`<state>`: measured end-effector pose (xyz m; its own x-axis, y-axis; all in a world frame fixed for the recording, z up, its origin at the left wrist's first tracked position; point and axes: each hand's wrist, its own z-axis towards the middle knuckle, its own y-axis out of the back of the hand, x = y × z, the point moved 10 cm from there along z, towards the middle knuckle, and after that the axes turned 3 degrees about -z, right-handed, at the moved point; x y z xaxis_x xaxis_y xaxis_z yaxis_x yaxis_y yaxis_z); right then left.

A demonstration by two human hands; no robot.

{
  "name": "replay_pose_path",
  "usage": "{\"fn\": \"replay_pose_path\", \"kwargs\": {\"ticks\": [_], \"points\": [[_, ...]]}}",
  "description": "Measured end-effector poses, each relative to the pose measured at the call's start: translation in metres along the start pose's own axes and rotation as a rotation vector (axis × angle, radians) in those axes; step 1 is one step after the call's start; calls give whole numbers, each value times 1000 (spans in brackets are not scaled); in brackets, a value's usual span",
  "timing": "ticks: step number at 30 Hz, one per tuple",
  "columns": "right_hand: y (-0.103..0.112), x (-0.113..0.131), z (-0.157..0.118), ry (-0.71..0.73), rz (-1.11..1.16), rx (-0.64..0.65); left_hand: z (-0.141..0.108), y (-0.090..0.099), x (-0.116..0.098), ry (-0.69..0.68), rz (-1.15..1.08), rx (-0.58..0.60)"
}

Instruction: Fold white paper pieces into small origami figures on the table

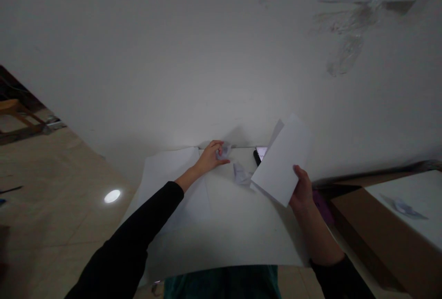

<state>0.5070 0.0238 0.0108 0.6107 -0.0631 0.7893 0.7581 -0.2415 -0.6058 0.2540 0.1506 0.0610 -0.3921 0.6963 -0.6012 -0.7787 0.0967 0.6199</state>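
Observation:
My left hand (210,156) reaches to the back of the white table, its thumb and fingers curled around a small crumpled piece of paper (225,152). In my right hand (302,189) is a folded white sheet of paper (283,163), raised and tilted above the table, with the thumb on its near face. A second crumpled piece of paper (241,174) lies between the two hands, close to the sheet's lower left corner. Flat white paper (169,170) lies under my left forearm. The held sheet partly hides a phone (261,152).
The white table (221,239) stands against a white wall (172,59). To the right is a brown box (383,230) with a white top, and a crumpled scrap (405,208) on it. A wooden stool (15,108) stands on the tiled floor at far left.

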Motion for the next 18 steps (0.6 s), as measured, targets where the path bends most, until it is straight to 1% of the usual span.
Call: {"fn": "replay_pose_path", "kwargs": {"ticks": [3,6,9,11,14,16,18], "points": [[1,4,1,34,-18,6,-12,4,-3,-49,50,41],[3,6,2,54,-29,-1,-20,12,2,-20,149,1],[8,6,2,40,3,-37,-25,23,11,30,233,-57],[12,6,2,33,35,-79,-27,31,18,60,259,-86],[15,7,2,33,76,-119,-27,40,27,77,266,-99],[16,7,1,31,94,-123,-25,43,24,60,272,-93],[16,8,0,31,102,-130,-25,42,9,21,276,-89]]}}
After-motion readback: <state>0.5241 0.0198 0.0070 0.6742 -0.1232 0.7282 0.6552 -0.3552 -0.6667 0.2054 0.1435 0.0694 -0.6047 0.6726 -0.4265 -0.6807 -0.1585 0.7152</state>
